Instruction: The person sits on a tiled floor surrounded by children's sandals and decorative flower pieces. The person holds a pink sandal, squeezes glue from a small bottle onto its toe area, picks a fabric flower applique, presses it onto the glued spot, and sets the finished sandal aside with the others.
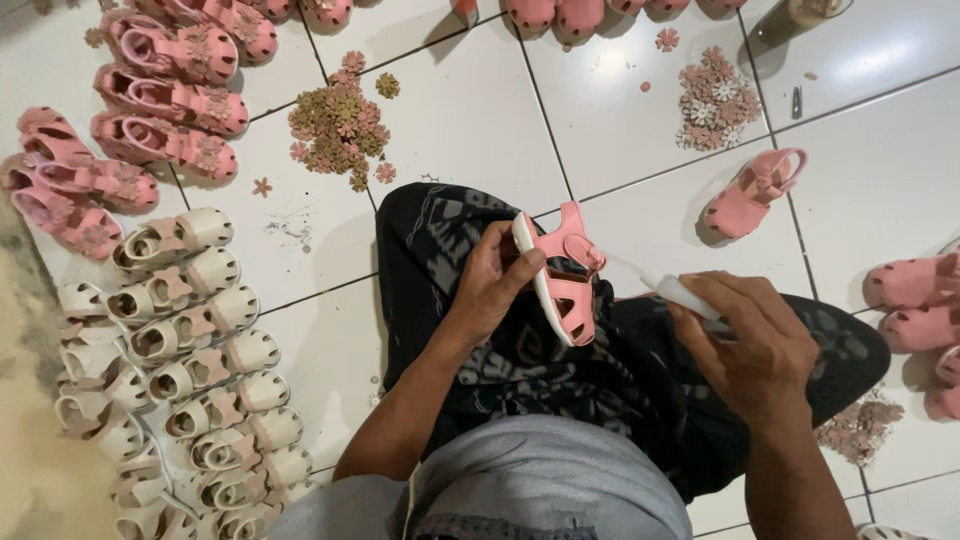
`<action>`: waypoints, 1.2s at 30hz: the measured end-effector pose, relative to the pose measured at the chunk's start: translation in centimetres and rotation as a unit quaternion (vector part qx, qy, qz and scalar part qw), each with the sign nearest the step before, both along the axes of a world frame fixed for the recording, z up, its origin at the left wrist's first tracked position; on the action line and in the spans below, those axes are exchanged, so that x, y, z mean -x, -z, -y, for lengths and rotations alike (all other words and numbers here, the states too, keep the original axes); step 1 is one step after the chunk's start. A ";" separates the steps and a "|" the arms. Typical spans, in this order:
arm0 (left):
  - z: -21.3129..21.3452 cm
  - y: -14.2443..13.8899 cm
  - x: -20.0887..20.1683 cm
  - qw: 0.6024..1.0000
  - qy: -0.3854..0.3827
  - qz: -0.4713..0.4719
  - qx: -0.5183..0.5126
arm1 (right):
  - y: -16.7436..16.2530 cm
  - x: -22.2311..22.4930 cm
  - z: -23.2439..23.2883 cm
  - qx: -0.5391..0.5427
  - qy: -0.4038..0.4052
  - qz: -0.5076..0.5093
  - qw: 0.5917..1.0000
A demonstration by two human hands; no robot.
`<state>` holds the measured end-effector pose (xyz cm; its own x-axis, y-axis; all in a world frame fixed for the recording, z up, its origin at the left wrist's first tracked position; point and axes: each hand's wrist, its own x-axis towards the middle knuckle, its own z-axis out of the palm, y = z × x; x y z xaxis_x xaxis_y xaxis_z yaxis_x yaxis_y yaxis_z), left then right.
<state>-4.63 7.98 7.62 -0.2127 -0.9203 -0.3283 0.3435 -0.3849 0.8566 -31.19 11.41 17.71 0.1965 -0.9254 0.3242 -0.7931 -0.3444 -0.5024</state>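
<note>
My left hand [492,283] grips a small pink child's sandal [562,278], held on its side above my lap with the white sole toward my palm. My right hand [752,345] holds a thin white glue applicator [668,288], its tip pointing at the sandal's strap. Both hands are over my dark patterned trousers [560,370].
Rows of cream sandals [190,350] lie at the left, and pink sandals [160,100] at the upper left. One pink sandal [750,195] sits on the white tiled floor at the right, more [915,310] at the right edge. Piles of small flower decorations [338,125] [712,98] [858,428] lie about.
</note>
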 end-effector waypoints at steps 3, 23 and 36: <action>0.0 0.1 -0.1 1.000 0.001 -0.007 -0.011 | 0.1 0.0 0.0 -0.011 -0.001 0.020 1.000; 0.6 0.3 0.3 1.000 -0.002 -0.020 -0.015 | 0.4 0.3 0.6 -0.041 0.017 0.012 0.999; 0.6 1.2 -3.7 0.998 -0.064 -0.025 0.013 | 9.9 -0.3 6.3 -0.154 0.075 0.375 0.911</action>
